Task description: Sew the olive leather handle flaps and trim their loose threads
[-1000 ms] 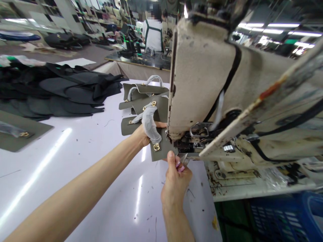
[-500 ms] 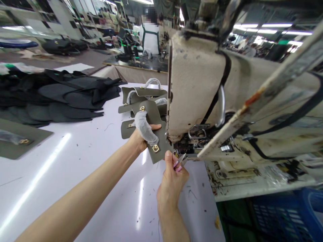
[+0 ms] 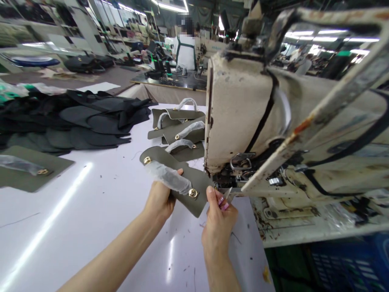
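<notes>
A flat olive-grey bag panel (image 3: 199,178) is tilted in front of the sewing machine (image 3: 235,105). Its wrapped handle (image 3: 168,177) is fixed on with gold-coloured rings. My left hand (image 3: 161,198) grips the panel by the handle, its fingers partly hidden beneath. Close to the needle area, my right hand (image 3: 220,215) is closed around small thread snips (image 3: 224,202) with pink grips, blades pointing up and away. The right thumb lies at the panel's edge; whether it pinches the panel, I cannot tell.
Similar panels with wrapped handles (image 3: 182,129) lie behind, and another panel (image 3: 39,166) lies at the left. Dark cut pieces (image 3: 73,117) are heaped at the back left. Thread scraps dot the white table (image 3: 127,235). A rusty metal bar (image 3: 306,125) slants across the right.
The panel has turned flatter and come nearer, its far end swinging left, with my left hand still on it. More of the panels behind shows. The view has shifted slightly.
</notes>
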`<state>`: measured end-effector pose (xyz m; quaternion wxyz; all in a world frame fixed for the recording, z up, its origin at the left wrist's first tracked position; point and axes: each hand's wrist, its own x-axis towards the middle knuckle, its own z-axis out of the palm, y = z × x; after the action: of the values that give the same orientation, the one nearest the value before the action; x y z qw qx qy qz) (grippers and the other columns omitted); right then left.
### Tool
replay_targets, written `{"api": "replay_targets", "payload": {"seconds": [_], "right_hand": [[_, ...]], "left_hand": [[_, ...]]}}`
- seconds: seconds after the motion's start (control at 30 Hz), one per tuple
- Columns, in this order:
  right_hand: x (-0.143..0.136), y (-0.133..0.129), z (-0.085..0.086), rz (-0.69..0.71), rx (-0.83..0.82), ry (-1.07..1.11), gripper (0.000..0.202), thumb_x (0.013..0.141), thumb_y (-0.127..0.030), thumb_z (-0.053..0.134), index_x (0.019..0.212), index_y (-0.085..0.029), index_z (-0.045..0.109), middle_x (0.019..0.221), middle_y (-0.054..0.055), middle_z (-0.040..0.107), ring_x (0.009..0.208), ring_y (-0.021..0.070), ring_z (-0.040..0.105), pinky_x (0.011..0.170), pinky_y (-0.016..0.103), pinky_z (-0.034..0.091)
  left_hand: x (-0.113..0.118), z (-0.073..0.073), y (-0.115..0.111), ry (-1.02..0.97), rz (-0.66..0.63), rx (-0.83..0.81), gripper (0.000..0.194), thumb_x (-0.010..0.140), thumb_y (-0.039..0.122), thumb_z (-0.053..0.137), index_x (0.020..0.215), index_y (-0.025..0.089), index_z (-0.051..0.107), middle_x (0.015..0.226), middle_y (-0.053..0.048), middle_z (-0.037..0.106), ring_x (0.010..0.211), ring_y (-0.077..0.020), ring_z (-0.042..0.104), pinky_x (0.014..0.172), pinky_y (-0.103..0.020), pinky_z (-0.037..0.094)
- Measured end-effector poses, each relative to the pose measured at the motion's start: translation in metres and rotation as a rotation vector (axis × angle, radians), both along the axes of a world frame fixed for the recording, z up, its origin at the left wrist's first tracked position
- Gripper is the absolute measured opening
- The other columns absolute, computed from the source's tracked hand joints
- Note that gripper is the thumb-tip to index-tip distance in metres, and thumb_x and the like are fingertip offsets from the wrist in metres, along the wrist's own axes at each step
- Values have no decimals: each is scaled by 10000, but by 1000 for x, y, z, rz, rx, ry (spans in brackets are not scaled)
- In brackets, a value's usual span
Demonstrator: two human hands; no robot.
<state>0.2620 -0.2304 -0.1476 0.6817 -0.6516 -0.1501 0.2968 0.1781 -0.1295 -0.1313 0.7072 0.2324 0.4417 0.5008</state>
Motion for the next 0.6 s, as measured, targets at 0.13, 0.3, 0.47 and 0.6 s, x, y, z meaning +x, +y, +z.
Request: {"api": "replay_targets", "payload": {"seconds": [0.13, 0.3, 0.47, 0.6], "right_hand": [[18, -16, 5, 151, -38, -135, 416, 858, -452, 656, 581, -171, 523, 584, -39, 355, 587, 112, 328, 523, 229, 277], [39, -33, 15, 310, -110, -271, 381, 886, -441, 613, 630, -160, 587, 598, -38, 369, 597, 116, 340, 550, 239, 273], [46, -32, 15, 355, -62, -250, 390, 890, -438, 607, 617, -172, 529, 620, -43, 305, 615, 118, 283, 560, 257, 233], [45, -29, 8, 353, -19, -177, 414, 885, -428, 612, 596, -194, 430, 632, -51, 242, 618, 114, 230, 551, 267, 188]], "left_hand": [[-5, -1, -39, 38, 134, -101, 195, 735, 113, 731, 917, 145, 668, 863, -16, 720, 680, -131, 674, 653, -239, 597], [-3, 0, -81, 15, 261, -246, 231, 783, 37, 639, 949, 189, 686, 967, -5, 719, 749, -113, 674, 643, -204, 591], [-27, 7, -110, 143, -250, -192, 186, 878, 304, 643, 821, 145, 720, 866, -76, 726, 749, -166, 685, 652, -238, 571], [-60, 24, -121, 635, -801, 98, 572, 942, 541, 462, 585, 141, 661, 507, -61, 594, 468, -147, 558, 498, -251, 469]]}}
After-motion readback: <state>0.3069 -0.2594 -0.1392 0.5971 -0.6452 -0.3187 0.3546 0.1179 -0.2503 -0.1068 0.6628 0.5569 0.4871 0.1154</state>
